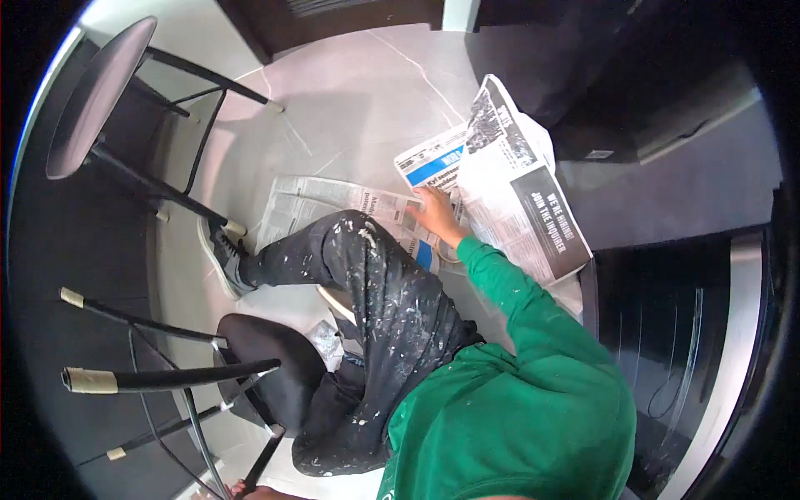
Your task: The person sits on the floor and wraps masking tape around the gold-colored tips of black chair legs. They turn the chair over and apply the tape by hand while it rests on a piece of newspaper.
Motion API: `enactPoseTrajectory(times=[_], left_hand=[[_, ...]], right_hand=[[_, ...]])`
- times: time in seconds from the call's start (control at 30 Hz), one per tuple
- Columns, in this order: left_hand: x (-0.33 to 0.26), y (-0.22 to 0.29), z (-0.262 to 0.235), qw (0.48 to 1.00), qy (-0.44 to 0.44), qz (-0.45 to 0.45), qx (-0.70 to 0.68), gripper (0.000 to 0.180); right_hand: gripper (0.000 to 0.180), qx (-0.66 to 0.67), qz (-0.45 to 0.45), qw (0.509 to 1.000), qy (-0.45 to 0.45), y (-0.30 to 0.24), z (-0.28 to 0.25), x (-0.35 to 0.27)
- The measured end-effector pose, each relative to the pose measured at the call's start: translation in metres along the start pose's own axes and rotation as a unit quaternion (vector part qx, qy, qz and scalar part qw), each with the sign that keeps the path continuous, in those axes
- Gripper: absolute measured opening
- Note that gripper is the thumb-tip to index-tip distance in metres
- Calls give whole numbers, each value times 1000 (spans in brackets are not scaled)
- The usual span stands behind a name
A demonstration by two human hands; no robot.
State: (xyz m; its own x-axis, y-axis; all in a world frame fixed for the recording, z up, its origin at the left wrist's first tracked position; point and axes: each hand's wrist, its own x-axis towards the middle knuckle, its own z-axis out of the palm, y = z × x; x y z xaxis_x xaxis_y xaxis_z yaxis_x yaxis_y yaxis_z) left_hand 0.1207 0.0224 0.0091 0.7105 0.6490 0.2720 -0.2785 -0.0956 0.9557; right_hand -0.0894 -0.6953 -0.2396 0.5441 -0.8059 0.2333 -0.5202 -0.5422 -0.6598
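A black stool (272, 367) lies tipped over at the lower left, its legs pointing left with tan tape round their ends. At the bottom edge, my left hand (242, 490) is closed round one of its dark legs, mostly cut off by the frame. My right hand (435, 215) reaches over the spread newspaper (492, 200) with thumb and fingers apart, the fingertips at the sheets. Beside my right wrist, a tan ring like a tape roll (448, 252) is partly hidden. More newspaper (304, 204) lies to its left, on the floor.
Another stool (104, 100) with tan-tipped legs stands at the upper left. My bent, paint-spotted leg (367, 267) crosses the middle, the shoe (221, 258) near that stool. A crumpled clear wrapper (325, 342) lies beside the tipped seat. A dark glossy cabinet (667, 333) stands at right.
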Motion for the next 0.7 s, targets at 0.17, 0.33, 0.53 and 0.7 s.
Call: enactPoseTrajectory(times=[0.17, 0.33, 0.53, 0.7], left_hand=[[12, 9, -28, 999, 3, -44, -16, 61], [9, 7, -6, 998, -7, -29, -59, 64], [7, 8, -24, 999, 6, -22, -37, 67], [4, 8, -18, 999, -10, -15, -30, 67]], right_hand=[[53, -95, -53, 992, -62, 16, 23, -2], [32, -69, -45, 996, -30, 29, 19, 0], [19, -14, -2, 999, 29, 41, 5, 20], [19, 6, 34, 996, 83, 58, -35, 30]])
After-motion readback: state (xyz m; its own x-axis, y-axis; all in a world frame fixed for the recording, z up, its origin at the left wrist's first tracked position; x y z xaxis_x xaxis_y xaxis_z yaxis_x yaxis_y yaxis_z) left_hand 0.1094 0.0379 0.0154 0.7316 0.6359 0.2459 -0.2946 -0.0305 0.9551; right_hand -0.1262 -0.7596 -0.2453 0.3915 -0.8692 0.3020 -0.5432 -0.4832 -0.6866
